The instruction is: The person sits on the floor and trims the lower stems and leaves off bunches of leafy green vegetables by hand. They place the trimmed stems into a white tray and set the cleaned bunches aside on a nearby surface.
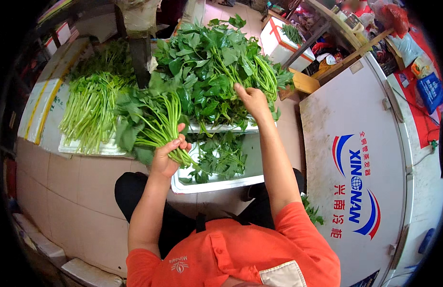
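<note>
My left hand (pixel 167 154) is closed around the stems of a bunch of leafy greens (pixel 164 118), which look like sweet potato leaves. The bunch tilts up and left, its outer leaves blurred. At the right side of a big heap of the same greens (pixel 203 64), my right hand (pixel 255 102) touches the stems with its thumb raised. Its other fingertips are hidden, so whether they grip a stem cannot be told. Below the heap, a white foam box (pixel 221 186) between my knees holds loose leafy sprigs (pixel 221 158).
Pale-stemmed greens (pixel 92 107) lie on white foam at the left, beside a taped foam box (pixel 45 107). A white chest freezer (pixel 325 114) stands close on my right. Behind the heap is another foam box (pixel 286 50) with green beans (pixel 292 33). A dark post (pixel 139 61) rises left of the heap.
</note>
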Motion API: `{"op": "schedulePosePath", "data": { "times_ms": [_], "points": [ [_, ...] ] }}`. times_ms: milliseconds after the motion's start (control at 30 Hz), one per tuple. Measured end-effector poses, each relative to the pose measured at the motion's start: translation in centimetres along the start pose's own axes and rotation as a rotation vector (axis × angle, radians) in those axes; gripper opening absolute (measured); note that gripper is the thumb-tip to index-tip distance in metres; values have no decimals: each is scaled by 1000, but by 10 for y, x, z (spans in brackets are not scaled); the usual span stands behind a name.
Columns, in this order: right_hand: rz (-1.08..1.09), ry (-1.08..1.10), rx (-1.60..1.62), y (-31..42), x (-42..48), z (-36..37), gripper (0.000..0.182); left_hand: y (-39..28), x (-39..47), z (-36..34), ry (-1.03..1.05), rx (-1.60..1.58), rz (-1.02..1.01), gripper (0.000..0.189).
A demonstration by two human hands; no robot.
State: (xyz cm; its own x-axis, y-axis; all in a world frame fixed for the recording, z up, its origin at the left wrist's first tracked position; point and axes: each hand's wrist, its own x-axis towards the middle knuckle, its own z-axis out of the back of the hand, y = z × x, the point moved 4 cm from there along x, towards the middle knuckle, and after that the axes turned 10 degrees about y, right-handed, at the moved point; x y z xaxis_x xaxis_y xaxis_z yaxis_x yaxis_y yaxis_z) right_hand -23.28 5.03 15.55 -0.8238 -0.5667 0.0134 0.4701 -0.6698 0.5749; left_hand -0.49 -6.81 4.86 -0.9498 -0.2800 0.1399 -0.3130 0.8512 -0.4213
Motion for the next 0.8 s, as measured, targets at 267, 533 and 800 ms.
{"op": "schedulePosePath", "data": {
  "times_ms": [267,533,800],
  "points": [
    [447,-490,364,44,-50,4,13,-6,-9,3,39,42,-82,41],
    [319,207,427,16,-121,-117,34,-4,-6,11,-67,62,-111,35],
    [82,541,1045,0,-128,-143,14,-12,-11,18,-197,273,-111,36]
  ]
}}
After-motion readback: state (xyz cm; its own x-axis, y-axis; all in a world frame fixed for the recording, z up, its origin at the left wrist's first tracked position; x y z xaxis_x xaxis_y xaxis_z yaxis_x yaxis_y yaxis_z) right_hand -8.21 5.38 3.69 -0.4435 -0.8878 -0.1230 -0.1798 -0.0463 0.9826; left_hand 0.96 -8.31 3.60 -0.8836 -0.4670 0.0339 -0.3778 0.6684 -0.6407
